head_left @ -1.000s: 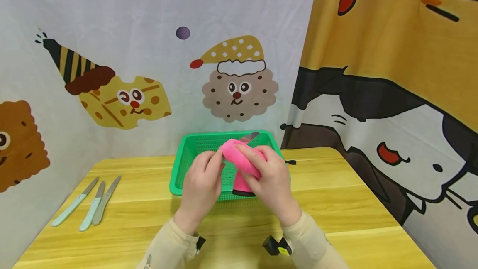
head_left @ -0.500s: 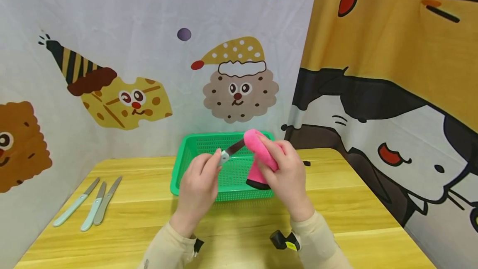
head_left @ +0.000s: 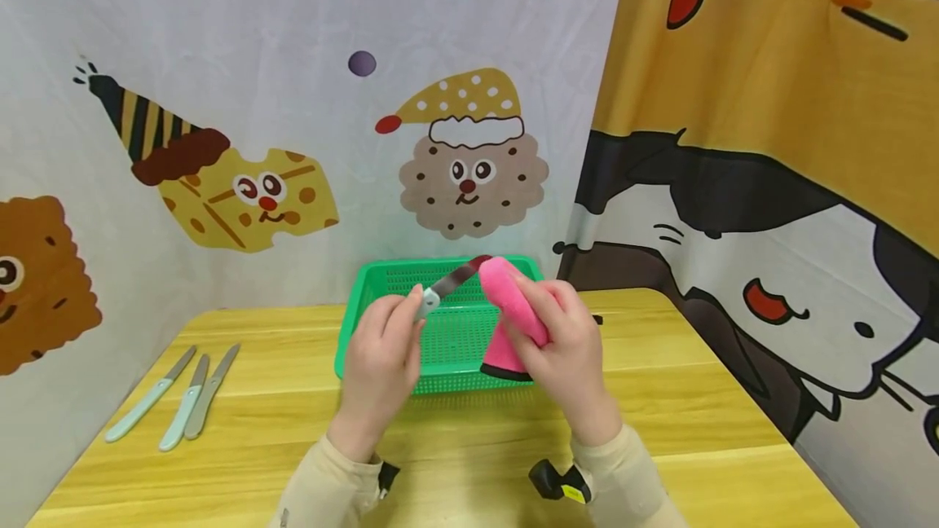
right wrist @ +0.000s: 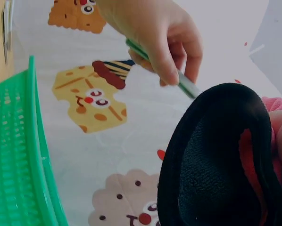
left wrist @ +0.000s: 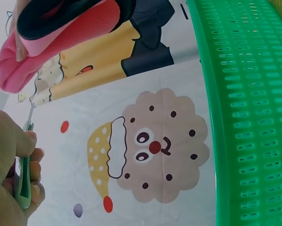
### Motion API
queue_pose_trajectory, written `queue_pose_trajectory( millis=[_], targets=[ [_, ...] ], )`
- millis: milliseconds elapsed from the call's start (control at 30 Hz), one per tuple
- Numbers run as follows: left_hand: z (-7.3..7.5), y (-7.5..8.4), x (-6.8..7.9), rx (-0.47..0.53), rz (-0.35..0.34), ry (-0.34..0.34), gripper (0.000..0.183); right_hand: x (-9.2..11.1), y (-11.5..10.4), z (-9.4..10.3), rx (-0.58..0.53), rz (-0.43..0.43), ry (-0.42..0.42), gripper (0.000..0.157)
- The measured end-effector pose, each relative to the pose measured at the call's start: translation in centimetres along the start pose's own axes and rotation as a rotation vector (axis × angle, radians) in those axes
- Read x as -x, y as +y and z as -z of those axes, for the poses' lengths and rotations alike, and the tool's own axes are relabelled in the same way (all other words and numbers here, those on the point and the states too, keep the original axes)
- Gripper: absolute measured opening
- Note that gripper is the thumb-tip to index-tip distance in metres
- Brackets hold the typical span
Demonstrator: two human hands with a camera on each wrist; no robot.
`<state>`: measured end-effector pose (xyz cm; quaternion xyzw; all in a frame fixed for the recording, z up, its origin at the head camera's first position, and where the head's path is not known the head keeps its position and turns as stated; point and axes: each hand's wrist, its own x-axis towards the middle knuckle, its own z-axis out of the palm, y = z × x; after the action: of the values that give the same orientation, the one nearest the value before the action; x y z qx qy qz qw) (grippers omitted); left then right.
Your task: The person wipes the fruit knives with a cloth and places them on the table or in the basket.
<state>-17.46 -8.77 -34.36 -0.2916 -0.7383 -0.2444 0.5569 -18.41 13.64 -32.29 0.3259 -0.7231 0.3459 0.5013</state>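
Note:
My left hand (head_left: 381,357) grips a table knife (head_left: 453,279) by its pale mint handle, held above the green basket (head_left: 348,326). Its blade slants up and to the right, the tip close beside the pink cloth (head_left: 512,304). That cloth, trimmed with a black edge, is folded in my right hand (head_left: 570,349), pinched between thumb and fingers, with a loose end hanging down. In the left wrist view, fingers curl around the knife handle (left wrist: 22,186). A dark fold of the cloth (right wrist: 216,155) fills much of the right wrist view.
Three more knives lie at the table's left: one mint-handled (head_left: 139,411), a second mint-handled (head_left: 180,420) and a greyish one (head_left: 200,410). The basket stands at the back of the wooden table (head_left: 675,373), in front of a cartoon-printed curtain (head_left: 293,39).
The cloth first covered most of the knife; the hands then moved apart, baring the blade. Since half a second ago, the left hand has shifted slightly left with the knife, showing more blade.

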Motion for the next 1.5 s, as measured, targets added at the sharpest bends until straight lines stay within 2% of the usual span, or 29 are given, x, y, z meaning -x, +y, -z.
queue_pose_trajectory(
  millis=[267, 467, 633, 833, 1133, 1300, 1500],
  targets=[
    [-0.1, 0.1, -0.1, -0.013, -0.009, 0.022, 0.029, 0.7, -1.4, -1.5, -0.024, 0.088, -0.077, 0.034],
    [-0.4, 0.6, 0.0, -0.017, -0.005, -0.007, 0.027, 1.1, -2.0, -2.7, -0.051, 0.103, -0.129, 0.033],
    [-0.5, 0.7, 0.3, 0.020, 0.002, -0.015, 0.024, 1.4, -2.2, -3.2, -0.049, 0.092, -0.155, 0.031],
    [-0.5, 0.7, 0.4, 0.046, -0.006, -0.009, 0.018, 1.2, -1.8, -3.3, -0.013, 0.076, -0.128, 0.034],
    [-0.3, 0.5, 0.2, 0.030, -0.029, 0.016, 0.027, 0.1, -0.7, -2.2, 0.052, 0.022, -0.093, 0.047],
    [-0.3, 0.3, 0.0, 0.030, -0.052, 0.045, 0.026, -0.1, 0.1, -1.8, 0.076, -0.006, -0.046, 0.045],
    [-0.1, 0.2, 0.1, 0.028, -0.042, 0.037, 0.027, -0.3, 0.6, -1.2, 0.095, -0.048, -0.020, 0.040]
  ],
)
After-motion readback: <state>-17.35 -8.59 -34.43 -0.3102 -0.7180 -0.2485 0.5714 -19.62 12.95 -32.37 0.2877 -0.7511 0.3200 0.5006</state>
